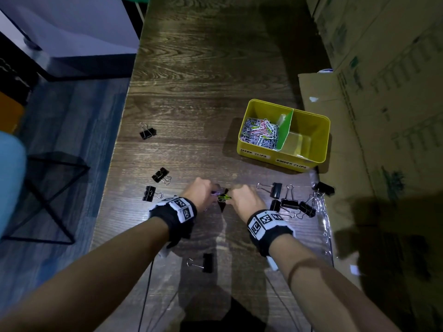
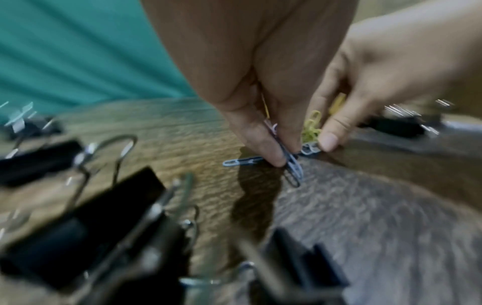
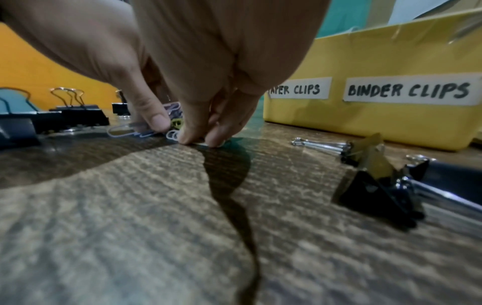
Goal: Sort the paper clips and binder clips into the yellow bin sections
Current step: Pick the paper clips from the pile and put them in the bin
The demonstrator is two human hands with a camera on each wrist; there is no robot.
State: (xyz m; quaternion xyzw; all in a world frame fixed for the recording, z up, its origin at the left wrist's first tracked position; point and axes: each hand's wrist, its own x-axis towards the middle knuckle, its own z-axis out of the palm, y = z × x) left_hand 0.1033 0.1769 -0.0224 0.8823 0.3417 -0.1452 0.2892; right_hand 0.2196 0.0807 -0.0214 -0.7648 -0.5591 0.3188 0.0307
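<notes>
My left hand [image 1: 206,194] and right hand [image 1: 242,200] meet fingertip to fingertip on the wooden table [image 1: 203,80]. The left hand [image 2: 281,156] pinches several blue-grey paper clips [image 2: 293,171]. Fingers of the right hand [image 3: 200,138] pinch a small bunch of yellow-green and white paper clips [image 2: 311,128] against the tabletop. The yellow bin [image 1: 318,137] stands ahead to the right, split by a green divider [image 1: 285,130]. Its left section holds a heap of coloured paper clips [image 1: 260,135]; the right one shows a bare bottom. Black binder clips [image 1: 292,203] lie loose around both hands.
Single binder clips lie to the left [image 1: 148,133], [image 1: 160,175], [image 1: 151,193] and near my forearms [image 1: 206,262]. Cardboard boxes [image 1: 383,92] wall off the right side. The table's left edge drops to the floor, where a black wire stand [image 1: 48,200] sits.
</notes>
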